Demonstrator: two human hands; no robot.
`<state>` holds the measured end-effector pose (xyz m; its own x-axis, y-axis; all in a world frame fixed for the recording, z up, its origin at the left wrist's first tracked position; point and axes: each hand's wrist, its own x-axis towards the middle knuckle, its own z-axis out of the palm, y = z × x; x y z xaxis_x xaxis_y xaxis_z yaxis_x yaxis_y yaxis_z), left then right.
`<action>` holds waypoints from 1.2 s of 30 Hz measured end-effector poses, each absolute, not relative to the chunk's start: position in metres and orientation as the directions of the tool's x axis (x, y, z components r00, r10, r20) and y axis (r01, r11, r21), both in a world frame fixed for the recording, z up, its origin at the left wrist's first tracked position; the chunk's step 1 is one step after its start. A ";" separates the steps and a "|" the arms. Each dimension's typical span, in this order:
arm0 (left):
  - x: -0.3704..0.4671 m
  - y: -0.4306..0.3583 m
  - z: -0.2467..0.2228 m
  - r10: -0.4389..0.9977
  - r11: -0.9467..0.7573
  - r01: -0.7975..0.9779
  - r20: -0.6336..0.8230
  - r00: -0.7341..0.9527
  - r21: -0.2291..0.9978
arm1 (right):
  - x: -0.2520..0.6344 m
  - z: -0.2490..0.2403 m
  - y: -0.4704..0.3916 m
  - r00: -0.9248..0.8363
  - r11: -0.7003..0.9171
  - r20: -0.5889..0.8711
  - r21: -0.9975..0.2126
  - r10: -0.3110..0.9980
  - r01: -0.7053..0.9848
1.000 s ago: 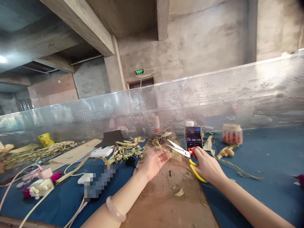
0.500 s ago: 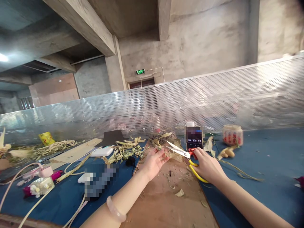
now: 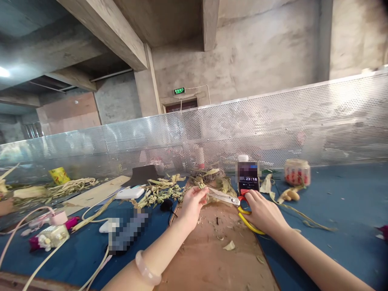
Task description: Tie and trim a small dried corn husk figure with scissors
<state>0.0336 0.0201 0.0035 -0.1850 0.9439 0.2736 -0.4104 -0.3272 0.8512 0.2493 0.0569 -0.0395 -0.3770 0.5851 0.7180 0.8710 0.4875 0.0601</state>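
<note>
In the middle of the head view, my left hand (image 3: 194, 204) is closed in a pinch on a small piece of dried plant, mostly hidden by the fingers. My right hand (image 3: 265, 210) grips scissors (image 3: 226, 198) by their red and yellow handles. The blades point left, nearly together, and their tips reach my left fingertips. Both hands are above a brown board (image 3: 212, 250) scattered with plant scraps. Just beyond them lies a heap of dried stalks and leaves (image 3: 212, 176).
A phone (image 3: 249, 178) showing a timer stands behind my right hand, near a lidded jar (image 3: 297, 173). To the left lie knobbly dried plant pieces (image 3: 165, 192), a white box (image 3: 130, 193), cables and a yellow container (image 3: 59, 176). A perforated metal screen (image 3: 257, 125) runs along the back.
The scissor blades have gone from spread to nearly together. My left fingers have drawn into a tighter pinch, and the hand has shifted slightly left.
</note>
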 end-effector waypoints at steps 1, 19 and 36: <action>0.033 0.021 0.004 0.943 -0.328 -0.409 0.268 -0.198 0.852 | 0.249 -0.039 0.057 -0.386 0.481 0.721 0.083 0.576 0.873; 0.033 0.018 0.008 0.943 -0.320 -0.436 0.241 -0.229 0.841 | 0.251 -0.038 0.056 -0.393 0.439 0.732 0.143 0.557 0.887; 0.031 0.021 0.007 0.935 -0.349 -0.457 0.275 -0.223 0.818 | 0.251 -0.037 0.055 -0.365 0.386 0.742 0.155 0.562 0.909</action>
